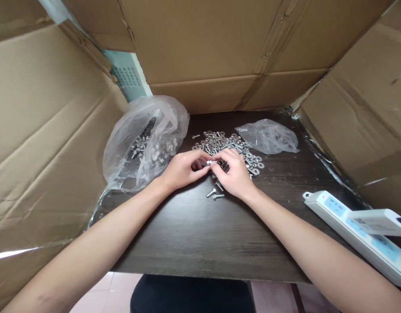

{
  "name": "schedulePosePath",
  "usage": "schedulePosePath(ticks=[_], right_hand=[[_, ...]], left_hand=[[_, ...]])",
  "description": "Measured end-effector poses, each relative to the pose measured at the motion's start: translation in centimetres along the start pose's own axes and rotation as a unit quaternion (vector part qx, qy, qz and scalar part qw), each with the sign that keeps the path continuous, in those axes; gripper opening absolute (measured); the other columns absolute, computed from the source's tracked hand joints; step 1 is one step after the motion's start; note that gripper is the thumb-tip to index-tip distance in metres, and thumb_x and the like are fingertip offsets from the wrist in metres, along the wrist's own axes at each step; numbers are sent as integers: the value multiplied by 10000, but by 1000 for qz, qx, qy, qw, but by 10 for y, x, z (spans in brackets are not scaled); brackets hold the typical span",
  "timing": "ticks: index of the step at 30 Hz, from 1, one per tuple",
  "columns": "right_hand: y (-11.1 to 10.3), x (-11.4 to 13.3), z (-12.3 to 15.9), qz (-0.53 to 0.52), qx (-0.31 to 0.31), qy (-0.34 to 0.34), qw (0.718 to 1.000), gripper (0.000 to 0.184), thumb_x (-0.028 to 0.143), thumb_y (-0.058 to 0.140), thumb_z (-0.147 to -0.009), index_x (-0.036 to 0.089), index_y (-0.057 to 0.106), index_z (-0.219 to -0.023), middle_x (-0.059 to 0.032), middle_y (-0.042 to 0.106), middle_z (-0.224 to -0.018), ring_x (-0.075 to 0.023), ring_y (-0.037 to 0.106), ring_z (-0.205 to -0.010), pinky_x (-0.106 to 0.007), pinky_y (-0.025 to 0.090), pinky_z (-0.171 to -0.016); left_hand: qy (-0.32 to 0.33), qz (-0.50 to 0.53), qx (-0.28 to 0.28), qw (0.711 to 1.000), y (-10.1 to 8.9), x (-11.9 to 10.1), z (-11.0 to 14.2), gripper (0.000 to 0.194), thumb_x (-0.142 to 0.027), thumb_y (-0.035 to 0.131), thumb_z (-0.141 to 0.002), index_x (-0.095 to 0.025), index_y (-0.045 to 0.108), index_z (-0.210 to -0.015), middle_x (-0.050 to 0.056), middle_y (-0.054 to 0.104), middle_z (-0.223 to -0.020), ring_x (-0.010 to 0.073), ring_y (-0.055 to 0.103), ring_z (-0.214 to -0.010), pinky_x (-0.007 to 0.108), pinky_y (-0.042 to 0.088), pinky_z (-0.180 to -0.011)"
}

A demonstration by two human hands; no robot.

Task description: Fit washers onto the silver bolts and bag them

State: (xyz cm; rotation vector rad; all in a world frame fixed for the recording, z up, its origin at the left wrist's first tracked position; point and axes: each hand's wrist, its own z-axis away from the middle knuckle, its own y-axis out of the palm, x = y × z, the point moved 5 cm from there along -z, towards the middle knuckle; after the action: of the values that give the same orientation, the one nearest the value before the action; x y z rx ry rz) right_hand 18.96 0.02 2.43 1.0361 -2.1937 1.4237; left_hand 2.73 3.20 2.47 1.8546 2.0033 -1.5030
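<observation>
A small metal bolt point(209, 162) is pinched between both hands over the near edge of a loose pile of bolts, nuts and washers point(224, 141). The fingertips of my left hand point(186, 168) close on its left end. From the other side, my right hand point(233, 173) grips it with thumb and forefinger; its remaining fingers curl over the pile. Whether a nut or washer sits on the bolt is too small to tell. Just below the hands, several loose bolts point(211, 193) lie on the dark tabletop point(193, 234).
At the left, an open clear plastic bag point(122, 152) holds many bolts. A smaller clear bag point(268, 134) with metal parts lies behind the pile on the right. A white power strip point(359, 234) with a plug runs along the right edge. Cardboard walls point(207, 43) surround the table.
</observation>
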Motion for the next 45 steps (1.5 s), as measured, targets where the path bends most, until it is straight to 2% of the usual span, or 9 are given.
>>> schedulePosePath(ticks=[10, 21, 28, 36, 45], right_hand=[[0, -1, -1, -10, 6, 6, 1000, 86, 232, 598, -906, 225, 678, -878, -42, 686, -918, -261, 602, -970, -427, 402, -914], [1, 0, -1, -2, 25, 19, 1000, 196, 251, 522, -977, 227, 676, -859, -49, 690, -914, -260, 582, -965, -421, 383, -903], [1, 0, -1, 1, 26, 18, 999, 133, 222, 553, -920, 226, 675, -868, -45, 686, -907, -261, 582, -951, -425, 390, -901], [2, 1, -1, -2, 19, 10, 1000, 162, 248, 542, -942, 217, 674, -854, -48, 673, -882, -259, 575, -934, -423, 383, -891], [1, 2, -1, 0, 17, 14, 1000, 93, 247, 583, -909, 231, 673, -894, -50, 684, -932, -267, 593, -971, -427, 397, -910]], left_hand=[[-4, 0, 2, 1000, 0, 0, 0, 161, -230, 717, -926, -175, 703, -1077, 14, 760, -939, 102, 686, -686, 201, 554, -641], [-6, 2, 6, 1000, -1, -1, -1, 168, -220, 724, -913, -170, 704, -1073, 10, 759, -916, 98, 678, -681, 196, 557, -644], [-13, 1, 5, 1000, -1, 0, -1, 169, -254, 715, -926, -173, 703, -1074, 19, 764, -930, 105, 685, -681, 207, 561, -639], [-11, 7, 5, 1000, 0, -1, -1, 163, -237, 713, -921, -170, 702, -1069, 16, 760, -931, 101, 685, -686, 199, 554, -642], [-11, 3, 2, 1000, -1, 0, -1, 169, -231, 717, -915, -175, 703, -1074, 13, 762, -926, 101, 684, -680, 197, 555, -641]])
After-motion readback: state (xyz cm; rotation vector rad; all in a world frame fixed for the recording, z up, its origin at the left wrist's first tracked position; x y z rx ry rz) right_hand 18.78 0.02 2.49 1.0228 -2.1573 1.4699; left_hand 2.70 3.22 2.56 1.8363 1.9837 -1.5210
